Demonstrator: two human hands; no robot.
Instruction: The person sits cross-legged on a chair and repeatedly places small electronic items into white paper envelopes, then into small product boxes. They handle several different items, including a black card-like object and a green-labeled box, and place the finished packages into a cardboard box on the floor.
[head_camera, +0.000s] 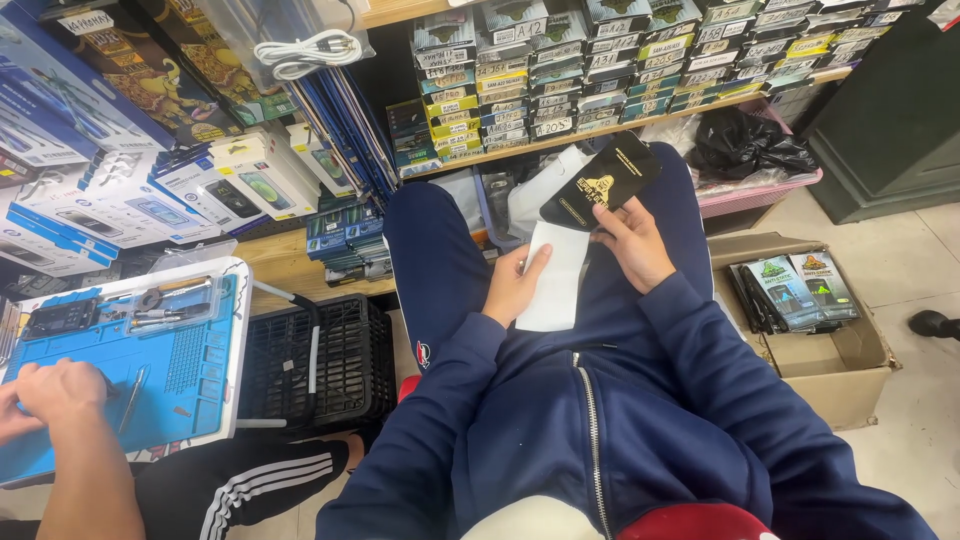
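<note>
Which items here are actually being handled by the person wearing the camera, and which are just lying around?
In hand:
- black flat packet, held by the right hand
- white sleeve, under the left hand

Lying about:
- cardboard box of similar packets
- black crate
- blue work mat, used by another person's hand
- shelf of labelled boxes

black packet (598, 180) – glossy card | white sleeve (556, 280) – matt paper | box (835, 375) – rough cardboard
</note>
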